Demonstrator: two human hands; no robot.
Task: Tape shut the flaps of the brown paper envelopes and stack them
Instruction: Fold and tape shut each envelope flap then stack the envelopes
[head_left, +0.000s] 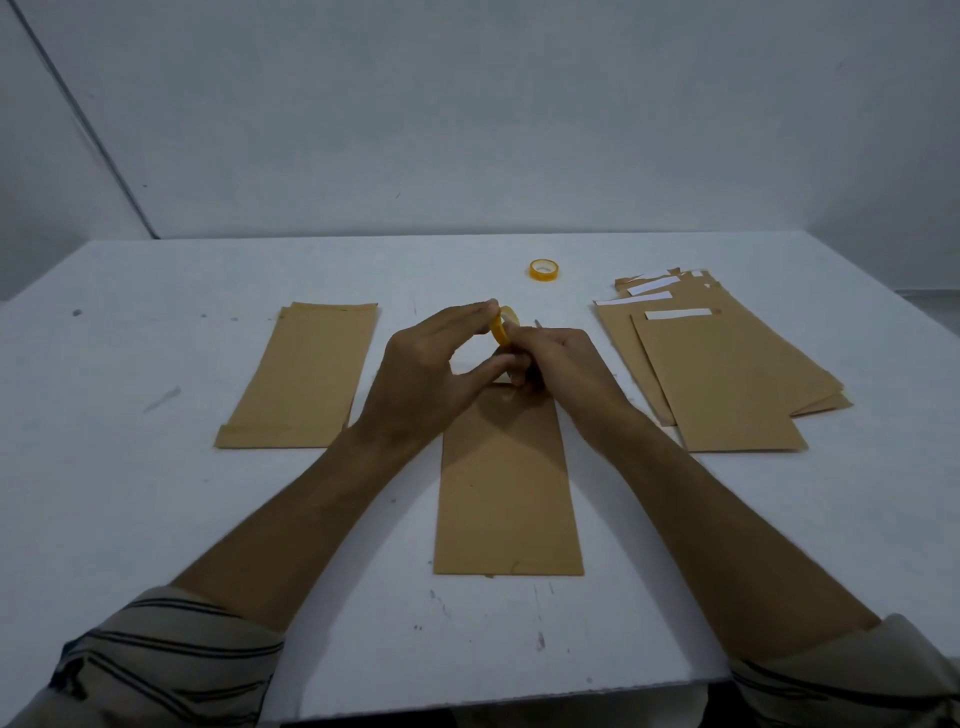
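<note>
A brown envelope lies lengthwise in the middle of the table, its far end hidden under my hands. Above that end my left hand holds a small yellow tape roll between fingertips and thumb. My right hand has its fingers curled and pinches at the near side of the roll. A thin grey tip sticks out past my right hand; what it belongs to is hidden. To the left lie stacked brown envelopes. On the right, several envelopes fan out, flaps open with white strips.
A second yellow tape roll lies flat further back, right of centre. The white table ends at a front edge near my striped sleeves. A pale wall stands behind the far edge.
</note>
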